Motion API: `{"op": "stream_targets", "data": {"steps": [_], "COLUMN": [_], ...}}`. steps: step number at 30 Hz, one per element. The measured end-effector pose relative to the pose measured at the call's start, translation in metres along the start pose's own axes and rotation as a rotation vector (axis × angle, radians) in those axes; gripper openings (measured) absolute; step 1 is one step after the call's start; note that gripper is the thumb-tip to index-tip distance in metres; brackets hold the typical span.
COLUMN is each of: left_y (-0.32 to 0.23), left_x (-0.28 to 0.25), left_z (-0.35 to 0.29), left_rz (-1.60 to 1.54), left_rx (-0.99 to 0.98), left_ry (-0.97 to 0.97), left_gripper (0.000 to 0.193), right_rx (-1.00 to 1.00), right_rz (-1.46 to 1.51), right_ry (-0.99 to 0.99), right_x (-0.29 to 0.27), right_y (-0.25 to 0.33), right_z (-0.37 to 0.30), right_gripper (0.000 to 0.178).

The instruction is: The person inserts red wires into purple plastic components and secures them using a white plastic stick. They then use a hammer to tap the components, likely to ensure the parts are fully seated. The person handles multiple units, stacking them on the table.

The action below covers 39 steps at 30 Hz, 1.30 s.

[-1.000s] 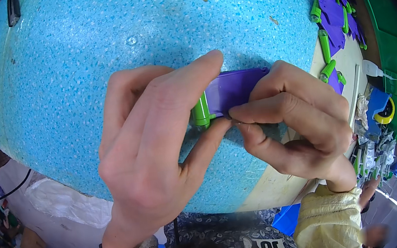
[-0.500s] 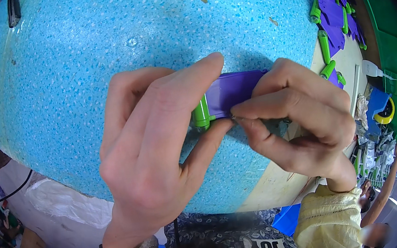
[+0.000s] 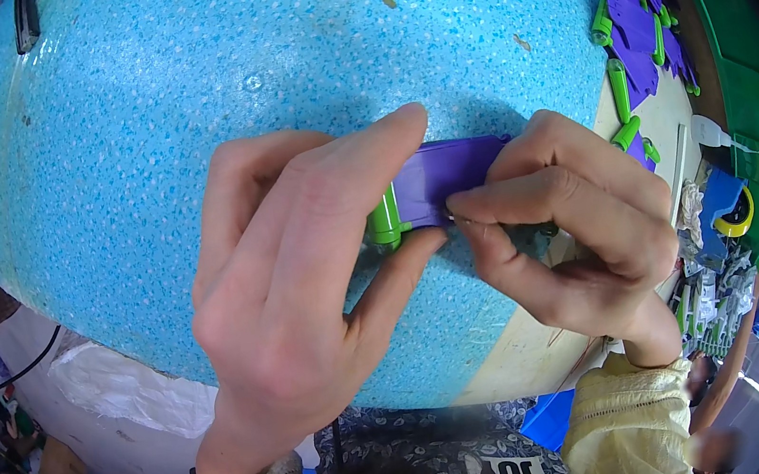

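Observation:
A flat purple plastic piece [image 3: 444,176] with a green tube-like part [image 3: 385,218] at its left end is held just over the blue speckled surface. My left hand [image 3: 294,277] grips it, index finger along the upper left and thumb below its lower edge. At the lower right edge, my right hand [image 3: 579,220] has thumb and index finger pinched together. A tiny pale bit shows at those fingertips, too small to name. The curled fingers of the right hand hide the piece's right end.
Several similar purple and green pieces [image 3: 633,36] lie in a heap at the right, beside a green bin [image 3: 730,47]. Near them are a white nozzle bottle [image 3: 711,132] and a yellow-and-black roll [image 3: 736,214]. A dark clip-like object [image 3: 27,24] sits far left.
My right thumb and index fingertips have shifted slightly right, a little away from the left thumb tip. The left hand and the purple piece stay almost where they were.

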<state>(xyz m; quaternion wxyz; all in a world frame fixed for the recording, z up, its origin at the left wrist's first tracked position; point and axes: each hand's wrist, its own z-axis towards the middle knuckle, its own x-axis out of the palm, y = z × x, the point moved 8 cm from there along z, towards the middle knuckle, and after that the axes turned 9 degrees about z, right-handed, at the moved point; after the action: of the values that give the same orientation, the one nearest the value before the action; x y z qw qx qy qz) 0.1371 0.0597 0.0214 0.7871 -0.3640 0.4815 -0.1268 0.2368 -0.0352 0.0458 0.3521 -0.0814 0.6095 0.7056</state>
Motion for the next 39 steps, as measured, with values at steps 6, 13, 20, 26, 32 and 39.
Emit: {"op": "stream_targets", "data": {"steps": [6,13,20,26,32,39], "left_y": [-0.003,-0.016,-0.021,-0.001,-0.005,-0.018], "left_x": [-0.003,-0.003,-0.009,0.005,0.003,0.012], "left_z": [0.000,-0.001,0.009,-0.021,-0.037,-0.038], "left_rz": [0.017,0.041,-0.042,-0.843,-0.999,-0.974], "left_rx": [0.004,0.090,0.042,-0.525,-0.645,-0.621], "left_ry": [0.001,-0.003,0.097,0.149,0.158,0.207], "left_gripper": [0.045,0.025,0.027,0.021,0.025,0.028], "right_rx": [0.100,0.534,0.060,-0.277,-0.266,-0.200], "right_rz": [0.127,0.428,-0.292,-0.868,-0.851,-1.076], "right_ry": [-0.024,-0.585,-0.605,-0.496,-0.204,-0.222], "right_x": [-0.015,-0.099,-0.143,-0.124,-0.060,-0.056], "right_y": [-0.002,-0.022,-0.009,-0.025,-0.053,-0.061], "right_z": [0.003,-0.010,0.066,0.111,0.097,0.102], "right_gripper": [0.018,0.014,0.008,0.008,0.006,0.008]}}
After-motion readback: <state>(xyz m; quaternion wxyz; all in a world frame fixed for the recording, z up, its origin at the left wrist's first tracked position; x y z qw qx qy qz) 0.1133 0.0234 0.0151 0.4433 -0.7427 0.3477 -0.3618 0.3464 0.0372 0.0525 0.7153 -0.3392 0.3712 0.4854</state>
